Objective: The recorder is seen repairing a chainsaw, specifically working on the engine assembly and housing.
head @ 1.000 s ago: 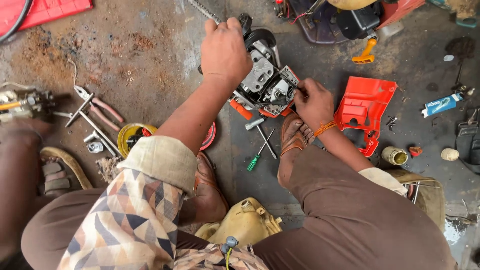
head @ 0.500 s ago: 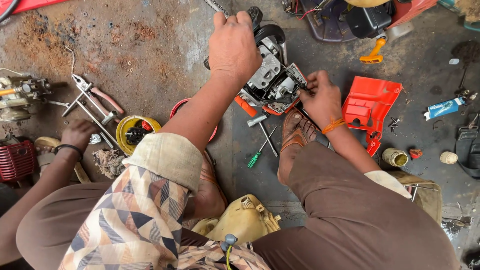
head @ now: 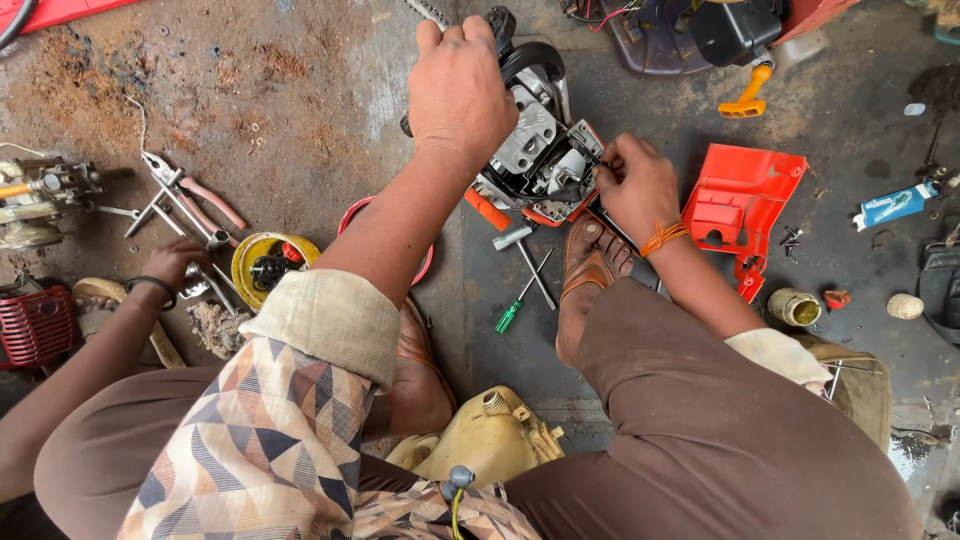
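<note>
Near the floor's far edge, the left hand (head: 460, 85) grips the opened chainsaw body (head: 540, 150) from above, steadying it. The right hand (head: 635, 185) pinches something, probably a small part, at its side. Firm bracing helps here.

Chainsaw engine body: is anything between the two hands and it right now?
Nothing visible. The left hand rests on top of the chainsaw engine body, and the right hand has its fingertips at the opened side. The orange cover lies apart on the floor.
</note>
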